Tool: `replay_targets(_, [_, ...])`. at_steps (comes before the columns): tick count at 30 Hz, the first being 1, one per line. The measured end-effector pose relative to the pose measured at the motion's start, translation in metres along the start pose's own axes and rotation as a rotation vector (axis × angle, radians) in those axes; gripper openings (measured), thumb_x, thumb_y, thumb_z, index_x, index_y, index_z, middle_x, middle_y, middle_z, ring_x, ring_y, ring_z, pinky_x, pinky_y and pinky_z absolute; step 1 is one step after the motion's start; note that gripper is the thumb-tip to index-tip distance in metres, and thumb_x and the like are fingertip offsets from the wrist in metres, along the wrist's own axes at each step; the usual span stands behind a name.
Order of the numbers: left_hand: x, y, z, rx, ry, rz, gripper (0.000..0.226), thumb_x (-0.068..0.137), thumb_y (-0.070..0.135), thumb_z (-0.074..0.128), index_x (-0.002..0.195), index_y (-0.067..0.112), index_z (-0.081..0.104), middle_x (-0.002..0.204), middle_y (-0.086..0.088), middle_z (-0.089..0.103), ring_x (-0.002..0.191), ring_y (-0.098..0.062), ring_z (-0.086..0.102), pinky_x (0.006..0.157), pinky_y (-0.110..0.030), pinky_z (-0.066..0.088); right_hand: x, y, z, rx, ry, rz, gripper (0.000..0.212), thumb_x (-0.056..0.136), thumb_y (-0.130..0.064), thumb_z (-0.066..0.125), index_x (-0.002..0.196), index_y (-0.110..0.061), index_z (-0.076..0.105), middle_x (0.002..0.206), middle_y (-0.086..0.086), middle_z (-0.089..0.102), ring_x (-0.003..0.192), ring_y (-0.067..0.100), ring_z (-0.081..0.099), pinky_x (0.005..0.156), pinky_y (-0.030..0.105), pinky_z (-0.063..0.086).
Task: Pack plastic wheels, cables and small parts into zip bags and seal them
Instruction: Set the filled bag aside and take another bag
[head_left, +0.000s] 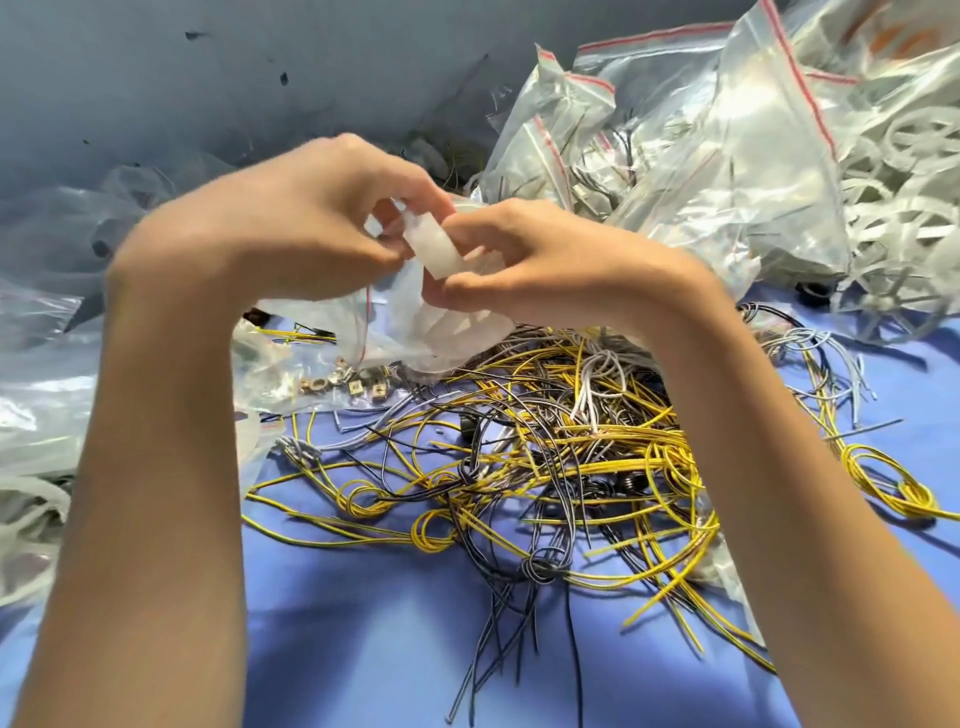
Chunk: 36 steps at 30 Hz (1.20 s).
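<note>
Both hands are raised above the blue table. My left hand (306, 218) pinches the mouth of a clear zip bag (400, 322) with a red seal line, which hangs down beneath both hands. My right hand (524, 260) grips a white translucent plastic wheel (435, 248) at the bag's opening; its lower part shows through the bag's plastic. A tangled heap of yellow, black and grey cables (550, 457) lies on the table under the hands. Small metal parts (348, 385) sit inside another clear bag just left of the cables.
Filled zip bags with red seals (691, 156) are piled at the back right, beside loose white plastic wheels (904, 208). Crumpled empty bags (47, 364) cover the left side. A blue-grey wall (208, 78) rises behind. Blue table surface (374, 623) shows in front.
</note>
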<state>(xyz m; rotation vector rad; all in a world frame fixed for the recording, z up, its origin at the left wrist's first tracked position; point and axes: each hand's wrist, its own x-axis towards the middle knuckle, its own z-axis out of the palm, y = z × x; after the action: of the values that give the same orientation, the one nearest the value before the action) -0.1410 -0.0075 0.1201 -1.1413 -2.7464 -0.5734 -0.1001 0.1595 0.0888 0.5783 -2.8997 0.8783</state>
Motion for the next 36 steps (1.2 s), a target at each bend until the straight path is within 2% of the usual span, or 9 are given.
replay_targets(3, [-0.002, 0.004, -0.002, -0.027, -0.023, 0.003, 0.045, 0.077, 0.002, 0.051, 0.102, 0.035, 0.069, 0.087, 0.006, 0.064, 0.048, 0.01, 0.048, 0.047, -0.001, 0.033, 0.004, 0.006, 0.006, -0.19, -0.002, 0.051, 0.03, 0.093, -0.043, 0.053, 0.108, -0.017, 0.059, 0.1, 0.002, 0.059, 0.088, 0.017, 0.052, 0.067, 0.03, 0.034])
replay_targets(6, [0.001, 0.006, 0.002, -0.018, -0.061, -0.005, 0.042, 0.077, 0.008, 0.052, 0.103, 0.037, 0.068, 0.093, 0.005, 0.063, 0.056, 0.01, 0.052, 0.052, -0.002, 0.034, 0.005, 0.01, 0.011, -0.271, -0.054, 0.057, 0.04, 0.093, -0.043, 0.054, 0.129, -0.026, 0.054, 0.128, 0.002, 0.054, 0.112, 0.017, 0.048, 0.074, 0.022, 0.03])
replay_targets(10, [0.0, 0.015, 0.002, -0.044, -0.06, 0.036, 0.048, 0.065, 0.022, 0.045, 0.106, 0.035, 0.067, 0.097, 0.006, 0.064, 0.08, 0.001, 0.06, 0.075, -0.023, 0.049, 0.004, 0.005, 0.007, -0.16, -0.027, -0.007, 0.041, 0.091, -0.039, 0.059, 0.131, -0.032, 0.054, 0.137, -0.004, 0.048, 0.113, 0.009, 0.045, 0.077, 0.014, 0.028])
replay_targets(13, [-0.002, 0.016, -0.003, -0.103, -0.003, 0.074, 0.049, 0.068, 0.01, 0.048, 0.109, 0.029, 0.067, 0.089, 0.005, 0.058, 0.053, 0.008, 0.052, 0.049, -0.006, 0.037, 0.006, 0.001, 0.006, -0.164, 0.042, -0.052, 0.049, 0.095, -0.035, 0.054, 0.141, -0.021, 0.045, 0.148, -0.003, 0.038, 0.129, 0.01, 0.034, 0.086, 0.006, 0.022])
replay_targets(15, [-0.004, 0.017, -0.004, -0.117, 0.016, 0.077, 0.054, 0.071, -0.001, 0.048, 0.108, 0.033, 0.066, 0.088, 0.005, 0.056, 0.044, -0.001, 0.045, 0.041, -0.008, 0.032, 0.009, 0.003, 0.009, -0.226, 0.024, -0.027, 0.054, 0.097, -0.036, 0.048, 0.147, -0.022, 0.033, 0.154, -0.001, 0.028, 0.138, 0.013, 0.026, 0.099, 0.01, 0.018])
replay_targets(19, [-0.004, 0.019, -0.002, -0.025, -0.003, 0.064, 0.056, 0.071, -0.005, 0.048, 0.106, 0.035, 0.067, 0.088, 0.008, 0.058, 0.051, 0.009, 0.049, 0.048, -0.004, 0.033, 0.012, 0.007, 0.015, -0.268, -0.049, 0.075, 0.058, 0.097, -0.045, 0.044, 0.149, -0.026, 0.025, 0.154, 0.007, 0.023, 0.139, 0.024, 0.029, 0.106, 0.03, 0.029])
replay_targets(24, [-0.007, 0.017, -0.006, -0.117, -0.03, 0.053, 0.058, 0.059, 0.015, 0.042, 0.105, 0.042, 0.065, 0.094, 0.009, 0.061, 0.044, -0.003, 0.042, 0.039, -0.008, 0.029, 0.012, 0.002, 0.013, -0.226, 0.052, -0.026, 0.056, 0.093, -0.034, 0.054, 0.145, -0.023, 0.037, 0.152, 0.008, 0.031, 0.138, 0.018, 0.027, 0.104, 0.018, 0.021])
replay_targets(30, [-0.01, 0.017, -0.007, -0.104, -0.132, 0.018, 0.039, 0.069, 0.031, 0.053, 0.104, 0.041, 0.066, 0.09, 0.009, 0.063, 0.049, -0.003, 0.044, 0.043, -0.007, 0.03, 0.012, 0.005, 0.022, -0.325, -0.04, 0.061, 0.053, 0.092, -0.033, 0.054, 0.142, -0.031, 0.039, 0.151, 0.009, 0.025, 0.132, 0.026, 0.038, 0.107, 0.032, 0.036])
replay_targets(36, [-0.013, 0.013, -0.011, -0.15, -0.05, 0.031, 0.041, 0.073, 0.017, 0.05, 0.107, 0.034, 0.067, 0.09, 0.003, 0.063, 0.041, 0.005, 0.044, 0.04, -0.002, 0.028, 0.015, -0.005, 0.024, -0.32, -0.008, -0.05, 0.047, 0.089, -0.031, 0.06, 0.134, -0.025, 0.049, 0.145, 0.008, 0.036, 0.132, 0.025, 0.037, 0.107, 0.034, 0.033])
